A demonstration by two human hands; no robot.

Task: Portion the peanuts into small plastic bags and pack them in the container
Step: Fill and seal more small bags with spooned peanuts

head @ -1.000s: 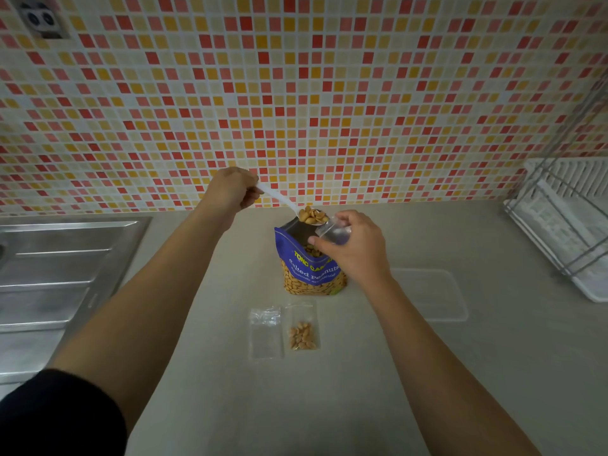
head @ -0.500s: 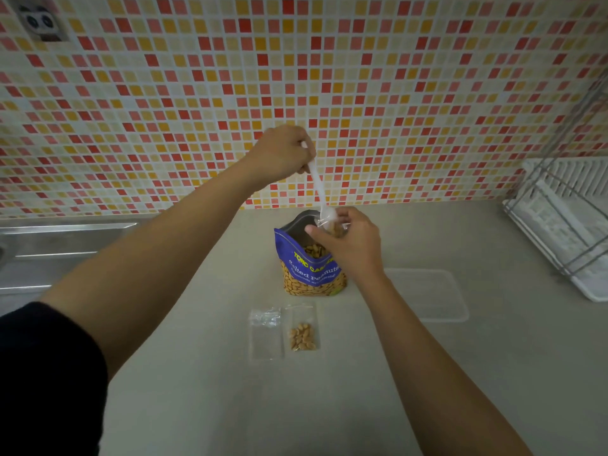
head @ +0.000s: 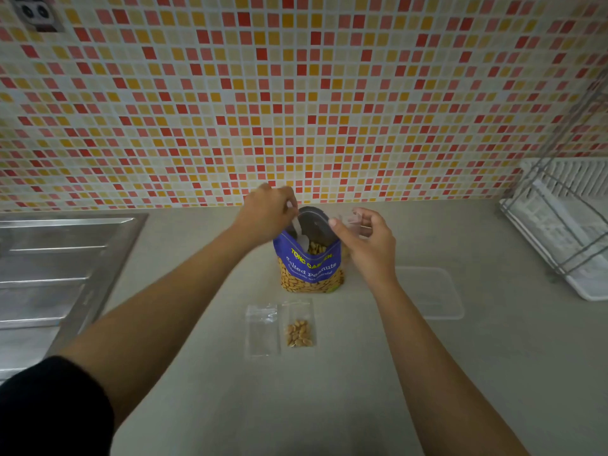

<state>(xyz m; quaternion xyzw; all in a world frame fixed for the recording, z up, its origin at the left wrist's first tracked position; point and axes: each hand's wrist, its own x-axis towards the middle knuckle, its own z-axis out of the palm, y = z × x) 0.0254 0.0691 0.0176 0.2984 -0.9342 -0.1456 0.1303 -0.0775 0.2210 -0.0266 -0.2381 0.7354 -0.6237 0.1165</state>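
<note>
Left hand (head: pixel 266 212) gripped the spoon (head: pixel 298 227), dipped inside the peanut pouch (head: pixel 311 268) upright on the surface; right hand (head: pixel 368 248) pinched a small bag (head: pixel 357 222) beside its mouth. Best fill it over the pouch (spills drop back).

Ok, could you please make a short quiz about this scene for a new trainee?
1. True or false: both small bags lying on the counter are filled.
2. The left hand holds: A) a spoon, B) scissors, C) a lid.
3. Fill in: the filled small bag lies to the ___ of the empty small bag.
Key: 1 false; 2 A; 3 right.
</note>
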